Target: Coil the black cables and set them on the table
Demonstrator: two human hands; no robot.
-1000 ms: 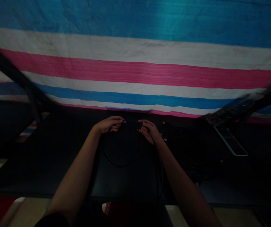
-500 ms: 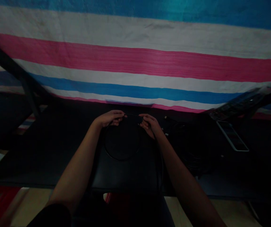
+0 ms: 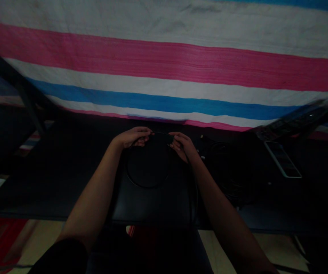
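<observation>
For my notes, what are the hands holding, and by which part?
A black cable, held at the top of its loop by the left hand and right hand.

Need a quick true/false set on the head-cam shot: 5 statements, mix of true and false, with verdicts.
1. The left hand and right hand both hold a thin black cable. True.
2. The cable forms a loop below the hands. True.
3. The two hands touch each other. False: a gap separates them, spanned by the cable.
4. A dark coil lies to the right of the hands. True.
5. The striped cloth ahead is green and yellow. False: its stripes are pink, white and blue.
</observation>
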